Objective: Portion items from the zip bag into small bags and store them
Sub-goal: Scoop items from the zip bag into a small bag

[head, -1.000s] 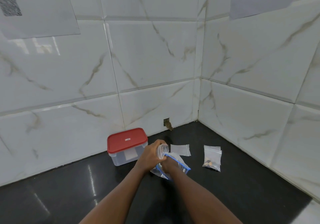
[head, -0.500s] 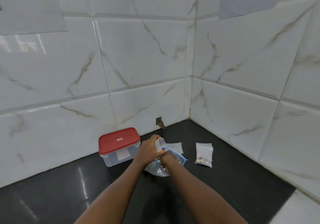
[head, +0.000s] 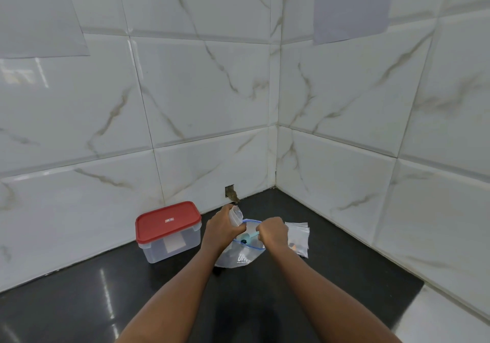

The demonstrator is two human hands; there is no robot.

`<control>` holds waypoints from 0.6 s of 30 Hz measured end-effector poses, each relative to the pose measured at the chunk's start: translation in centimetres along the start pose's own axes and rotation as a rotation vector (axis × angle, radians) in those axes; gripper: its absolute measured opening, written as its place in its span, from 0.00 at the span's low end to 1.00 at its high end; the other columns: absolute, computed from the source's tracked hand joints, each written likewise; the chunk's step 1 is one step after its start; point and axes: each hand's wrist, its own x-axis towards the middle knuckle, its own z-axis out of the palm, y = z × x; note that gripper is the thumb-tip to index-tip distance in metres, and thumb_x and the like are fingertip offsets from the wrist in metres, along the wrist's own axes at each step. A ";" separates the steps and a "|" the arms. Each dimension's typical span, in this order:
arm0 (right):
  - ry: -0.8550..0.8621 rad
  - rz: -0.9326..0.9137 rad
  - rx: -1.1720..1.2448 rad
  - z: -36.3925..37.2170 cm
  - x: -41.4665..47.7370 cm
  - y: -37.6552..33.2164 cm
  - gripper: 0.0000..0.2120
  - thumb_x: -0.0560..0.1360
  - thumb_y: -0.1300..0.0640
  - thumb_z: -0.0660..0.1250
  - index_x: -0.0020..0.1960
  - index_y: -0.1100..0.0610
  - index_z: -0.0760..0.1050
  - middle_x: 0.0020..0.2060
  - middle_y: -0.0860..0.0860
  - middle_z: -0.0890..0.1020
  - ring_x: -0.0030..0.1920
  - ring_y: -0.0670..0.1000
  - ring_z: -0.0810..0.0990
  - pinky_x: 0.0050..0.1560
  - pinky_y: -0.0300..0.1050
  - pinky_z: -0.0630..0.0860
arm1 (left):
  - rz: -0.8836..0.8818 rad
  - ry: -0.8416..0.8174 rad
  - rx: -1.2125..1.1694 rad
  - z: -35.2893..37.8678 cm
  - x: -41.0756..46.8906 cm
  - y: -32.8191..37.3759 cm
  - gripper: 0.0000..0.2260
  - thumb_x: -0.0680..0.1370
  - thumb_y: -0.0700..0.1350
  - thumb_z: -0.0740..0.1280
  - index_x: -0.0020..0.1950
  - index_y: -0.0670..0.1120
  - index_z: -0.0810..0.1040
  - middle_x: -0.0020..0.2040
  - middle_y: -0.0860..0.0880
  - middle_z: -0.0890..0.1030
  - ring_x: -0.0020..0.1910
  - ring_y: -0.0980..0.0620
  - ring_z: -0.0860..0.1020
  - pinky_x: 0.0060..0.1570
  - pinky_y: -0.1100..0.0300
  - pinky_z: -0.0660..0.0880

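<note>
Zip bag [head: 240,256]: the large clear plastic zip bag with a blue zip rim and white print is lying on the glossy black countertop [head: 79,303] right in front of me, its mouth gaping open.
Left hand [head: 221,232]: I am gripping a small clear plastic bag [head: 236,216] in my curled fingers, holding it upright just above the far edge of the zip bag's mouth.
Right hand [head: 273,232]: my fingers are curling tight at the zip bag's mouth, pinching a pale teal piece [head: 250,235] that is sticking out towards my left hand.
Hands together: they are working close to each other over the open mouth, not touching.
Inside the zip bag: a dark little item [head: 243,242] is showing just below the teal piece; I cannot tell what it is.
Stack of small bags [head: 299,232]: flat clear plastic bags are lying just to the right of my right hand, with something dark and orange showing in the lower part.
Storage box [head: 169,248]: a clear rectangular plastic box is standing to the left of my left hand, close to the wall, with its red lid [head: 168,222] sitting on it.
Surroundings: white marble-look wall tiles [head: 198,90] are meeting in a corner behind the counter, and two paper sheets [head: 350,5] are hanging on them.
</note>
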 end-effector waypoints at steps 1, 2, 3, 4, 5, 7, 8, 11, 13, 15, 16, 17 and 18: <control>0.044 -0.022 -0.038 -0.6 -0.4 -0.2 0.14 0.77 0.59 0.59 0.58 0.62 0.77 0.55 0.58 0.80 0.57 0.57 0.79 0.57 0.47 0.76 | -0.013 0.017 0.007 0.0 -0.1 -0.2 0.26 0.69 0.56 0.71 0.63 0.48 0.68 0.58 0.50 0.78 0.56 0.50 0.76 0.60 0.51 0.73; 0.077 -0.034 -0.087 -1.2 -0.4 -0.3 0.13 0.78 0.60 0.59 0.58 0.61 0.78 0.56 0.57 0.81 0.57 0.56 0.79 0.56 0.45 0.75 | -0.024 0.040 0.001 0.0 -0.3 -0.4 0.27 0.69 0.56 0.71 0.64 0.48 0.68 0.59 0.50 0.78 0.56 0.51 0.76 0.60 0.50 0.73; 0.111 -0.068 -0.097 -1.7 -0.4 -0.3 0.13 0.78 0.61 0.59 0.57 0.60 0.79 0.55 0.56 0.81 0.57 0.55 0.79 0.56 0.44 0.75 | -0.036 0.061 -0.015 0.1 -0.5 -0.6 0.28 0.69 0.55 0.72 0.64 0.49 0.67 0.59 0.50 0.77 0.56 0.51 0.76 0.60 0.51 0.73; 0.137 -0.120 -0.081 -2.1 -0.2 -0.4 0.13 0.77 0.63 0.59 0.55 0.60 0.81 0.54 0.55 0.82 0.56 0.54 0.80 0.54 0.43 0.75 | -0.046 0.077 -0.037 0.1 -0.7 -0.6 0.28 0.68 0.54 0.72 0.64 0.48 0.67 0.58 0.51 0.77 0.56 0.51 0.75 0.60 0.52 0.73; 0.142 -0.152 -0.044 -2.5 -0.5 -0.6 0.14 0.76 0.65 0.58 0.52 0.61 0.82 0.50 0.54 0.83 0.53 0.54 0.80 0.50 0.41 0.74 | -0.054 0.084 -0.068 0.2 -0.9 -0.5 0.28 0.68 0.54 0.73 0.64 0.48 0.68 0.58 0.51 0.77 0.56 0.51 0.75 0.59 0.52 0.73; 0.164 -0.172 0.068 -3.1 -1.1 -1.1 0.15 0.73 0.69 0.57 0.47 0.62 0.83 0.42 0.52 0.81 0.46 0.53 0.79 0.45 0.40 0.71 | -0.055 0.066 -0.132 0.5 -1.2 -0.5 0.27 0.68 0.52 0.73 0.63 0.48 0.69 0.57 0.51 0.76 0.55 0.50 0.75 0.59 0.53 0.73; 0.191 -0.189 0.119 -3.2 -1.2 -1.4 0.16 0.73 0.70 0.56 0.46 0.63 0.83 0.40 0.52 0.80 0.43 0.52 0.78 0.44 0.41 0.72 | -0.047 0.045 -0.155 0.7 -1.3 -0.5 0.25 0.69 0.50 0.73 0.62 0.48 0.69 0.57 0.50 0.77 0.55 0.50 0.75 0.58 0.53 0.73; 0.186 -0.291 0.181 -3.3 -2.1 -2.3 0.15 0.74 0.69 0.57 0.46 0.62 0.82 0.38 0.55 0.80 0.41 0.53 0.78 0.41 0.43 0.76 | -0.023 0.014 -0.170 1.2 -1.5 -0.4 0.22 0.70 0.48 0.73 0.61 0.48 0.70 0.56 0.50 0.78 0.54 0.51 0.77 0.55 0.57 0.74; 0.181 -0.401 0.123 -2.9 -2.6 -2.3 0.14 0.76 0.67 0.58 0.48 0.61 0.83 0.41 0.57 0.83 0.45 0.55 0.80 0.47 0.48 0.78 | -0.017 0.008 -0.172 1.5 -1.7 -0.4 0.21 0.71 0.47 0.72 0.61 0.48 0.70 0.56 0.50 0.79 0.54 0.51 0.77 0.55 0.58 0.74; 0.153 -0.544 0.012 -2.7 -3.1 -2.3 0.14 0.76 0.68 0.59 0.51 0.62 0.82 0.46 0.57 0.85 0.47 0.53 0.81 0.51 0.45 0.77 | -0.027 -0.001 -0.180 1.8 -1.8 -0.4 0.22 0.71 0.47 0.72 0.62 0.46 0.69 0.57 0.49 0.78 0.55 0.50 0.77 0.56 0.58 0.74; 0.134 -0.627 -0.071 -2.7 -3.4 -2.2 0.14 0.76 0.68 0.59 0.53 0.63 0.82 0.48 0.57 0.85 0.47 0.52 0.81 0.51 0.41 0.76 | -0.036 -0.005 -0.181 1.9 -1.9 -0.4 0.23 0.72 0.47 0.72 0.64 0.46 0.69 0.58 0.48 0.78 0.56 0.50 0.77 0.57 0.58 0.73; 0.103 -0.707 -0.174 -2.7 -3.6 -2.2 0.14 0.76 0.68 0.59 0.56 0.62 0.81 0.50 0.57 0.84 0.48 0.52 0.81 0.51 0.39 0.75 | -0.048 -0.007 -0.183 1.9 -1.9 -0.5 0.24 0.72 0.47 0.72 0.64 0.45 0.68 0.59 0.47 0.78 0.56 0.50 0.76 0.58 0.58 0.73; 0.074 -0.785 -0.272 -2.6 -3.7 -2.1 0.14 0.76 0.67 0.60 0.58 0.61 0.80 0.51 0.57 0.84 0.50 0.53 0.81 0.53 0.39 0.75 | -0.059 -0.007 -0.190 1.9 -1.9 -0.5 0.24 0.72 0.47 0.72 0.65 0.45 0.68 0.60 0.47 0.77 0.57 0.49 0.76 0.58 0.58 0.73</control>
